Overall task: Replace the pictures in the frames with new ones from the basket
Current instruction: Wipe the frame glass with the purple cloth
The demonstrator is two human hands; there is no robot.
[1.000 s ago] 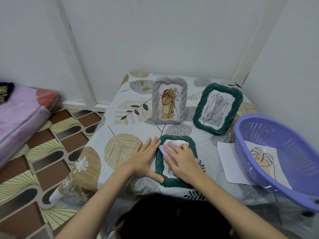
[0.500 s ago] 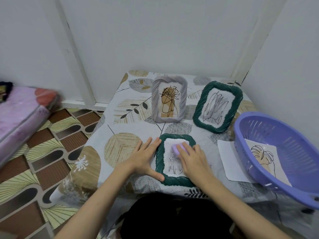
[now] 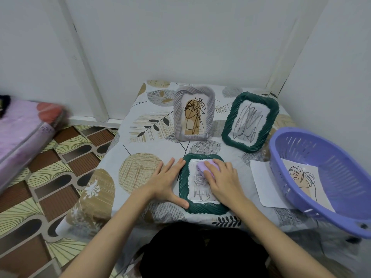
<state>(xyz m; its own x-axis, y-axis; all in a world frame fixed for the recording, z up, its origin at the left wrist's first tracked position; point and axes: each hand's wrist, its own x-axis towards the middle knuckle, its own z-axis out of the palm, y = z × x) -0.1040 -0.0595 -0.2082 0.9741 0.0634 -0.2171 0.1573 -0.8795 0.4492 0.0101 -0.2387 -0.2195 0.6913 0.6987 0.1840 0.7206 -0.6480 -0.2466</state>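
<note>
wiping the flat frame before the next swap

the green frame (image 3: 202, 185) lies flat on the table (image 3: 140, 137) just in front of the person, a rose drawing showing under its glass. the step in hand looks like cleaning that glass. the right hand (image 3: 222, 181) presses a lilac cloth (image 3: 204, 167) onto the upper part of the pane, fingers (image 3: 218, 167) curled over it and gripping. the left hand (image 3: 166, 179) lies released and flat, fingers straight, thumb against the frame's lower left edge to steady it. next, probably, finish the wipe and stand this frame up beside the grey frame (image 3: 193, 113) and the second green frame (image 3: 251, 122). the purple basket (image 3: 301, 189) at right holds one more picture (image 3: 303, 177); a loose sheet (image 3: 261, 181) lies half under it.
</note>
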